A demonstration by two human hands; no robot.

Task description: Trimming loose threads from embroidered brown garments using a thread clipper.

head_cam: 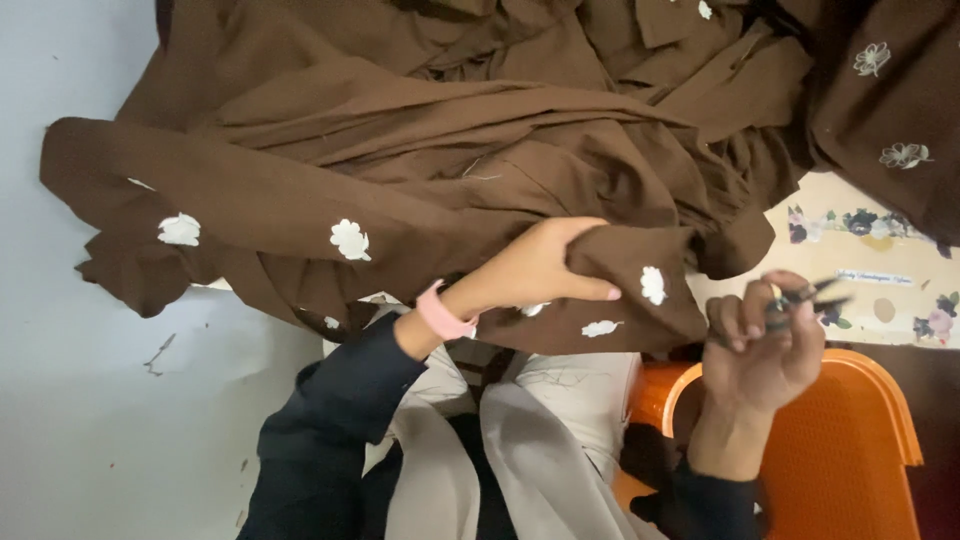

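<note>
Your left hand (pixel 545 268) pinches a fold of the brown cloth (pixel 420 170), thumb pressed on top, beside a white flower (pixel 652 284). Right of that fold, your right hand (pixel 765 345) is curled around small snips (pixel 810 296), above the orange chair (pixel 850 450). The cloth's bulk lies heaped above the fold.

Brown garment (pixel 420 150) heaped ahead; orange chair (pixel 850 450) blocks right.
</note>
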